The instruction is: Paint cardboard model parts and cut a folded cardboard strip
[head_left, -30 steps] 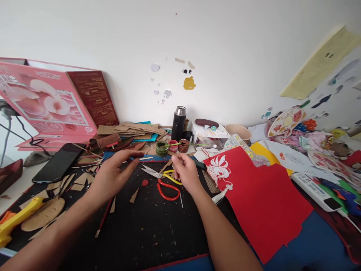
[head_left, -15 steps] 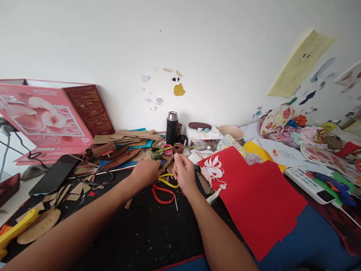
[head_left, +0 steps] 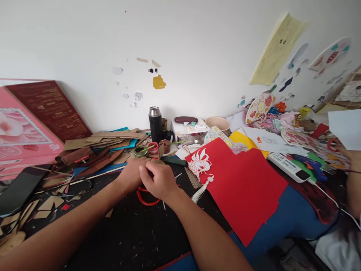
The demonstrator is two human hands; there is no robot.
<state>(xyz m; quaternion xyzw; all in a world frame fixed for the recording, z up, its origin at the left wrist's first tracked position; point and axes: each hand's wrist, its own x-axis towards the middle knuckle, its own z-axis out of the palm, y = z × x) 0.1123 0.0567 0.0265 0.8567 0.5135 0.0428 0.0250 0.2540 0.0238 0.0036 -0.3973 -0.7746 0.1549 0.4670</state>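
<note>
Over the black table mat, my left hand (head_left: pixel 133 174) and my right hand (head_left: pixel 159 181) are together, fingers curled and closed. My right hand partly covers the left one's fingers, and whatever they grip is hidden. A small brown cardboard piece (head_left: pixel 161 149) stands up just behind the fingers; I cannot tell whether it is held. Beneath my hands lie scissors, their red handle (head_left: pixel 148 198) showing. Just beyond are open paint jars: green (head_left: pixel 141 152), red (head_left: pixel 153 148) and brown (head_left: pixel 165 146), with a green brush (head_left: pixel 177 142) across the brown one.
Cardboard strips (head_left: pixel 104 140) and a black flask (head_left: pixel 155 126) stand behind. Red card (head_left: pixel 242 188) with a white tassel lies right, near a white power strip (head_left: pixel 288 167). A phone (head_left: pixel 24 186) and scraps are left. Another person's hand (head_left: pixel 342 148) is near white paper (head_left: pixel 345 130) at far right.
My right hand has come against my left, over the scissors, hiding their yellow handle. The view has swung right, bringing another person's arm and white paper into sight.
</note>
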